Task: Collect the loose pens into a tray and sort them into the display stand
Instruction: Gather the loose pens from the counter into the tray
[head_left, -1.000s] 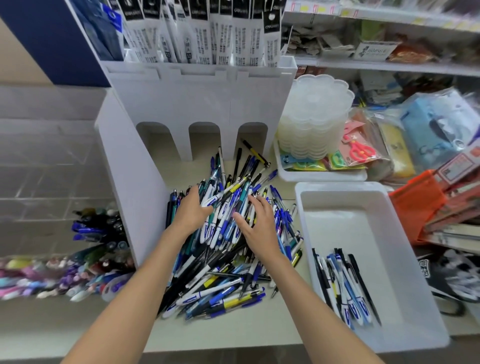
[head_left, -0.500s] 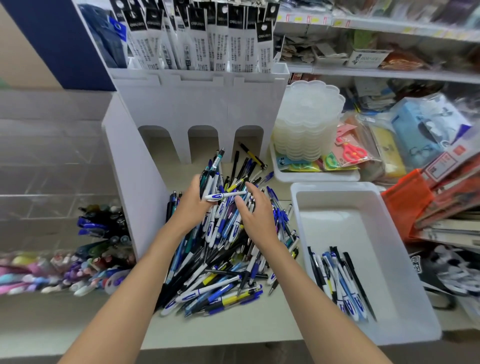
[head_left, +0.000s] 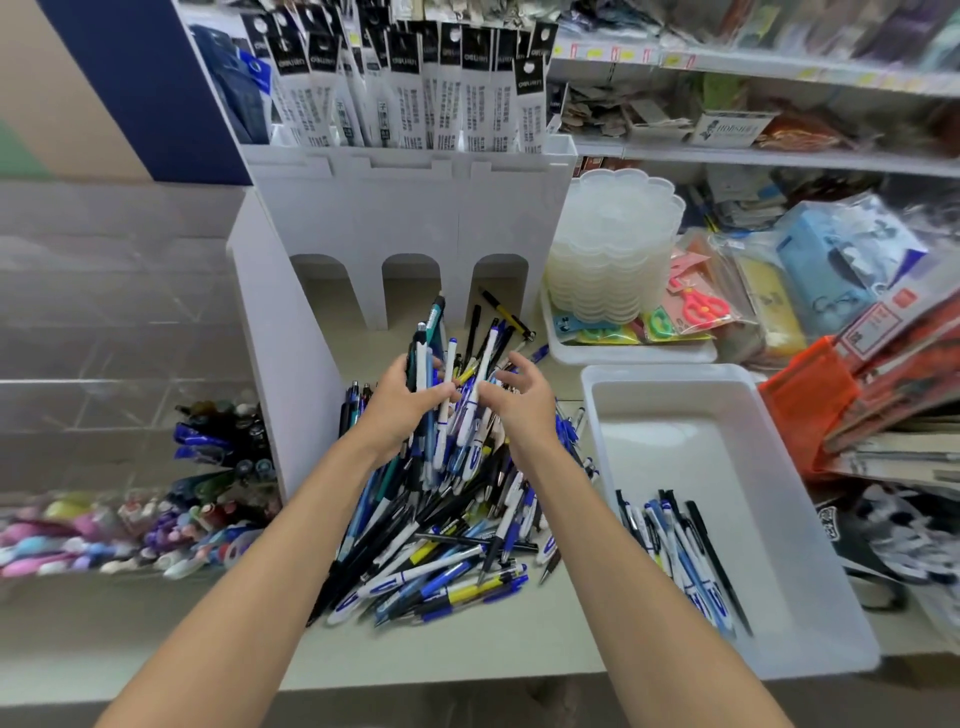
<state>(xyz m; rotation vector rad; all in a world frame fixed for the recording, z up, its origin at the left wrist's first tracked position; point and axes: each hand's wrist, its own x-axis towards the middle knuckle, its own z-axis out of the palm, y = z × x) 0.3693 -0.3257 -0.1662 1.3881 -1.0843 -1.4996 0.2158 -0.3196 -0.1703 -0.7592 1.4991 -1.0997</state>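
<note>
A bundle of pens (head_left: 432, 358) is gripped by the curled fingers (head_left: 440, 392) of the left hand (head_left: 397, 413) and is held upright just above the heap, tips pointing toward the back of the stand. The fingers (head_left: 519, 364) of the right hand (head_left: 522, 405) are loosely curved and spread just beside the bundle. Nothing is seen to be closed in them, though whether the thumb touches the nearest pens cannot be told. Below both hands, a large pile of loose pens (head_left: 441, 535) is spread over the counter (head_left: 467, 644), mostly blue, white and black, lying crosswise in no order. To the right of the pile a white tray (head_left: 670, 371) is set on the counter. Only a small cluster of collected pens (head_left: 680, 556) lies at its near end, and most of its floor is bare. Behind the pile the white display stand (head_left: 405, 218) is seen, with packaged refills (head_left: 415, 98) in its top row. Its three arched openings (head_left: 410, 286) appear to hold nothing. The task is judged to be at an early stage: collection has been started, but by far the greater part of the pens is left on the counter, and sorting into the stand is not yet seen to have been begun.
</note>
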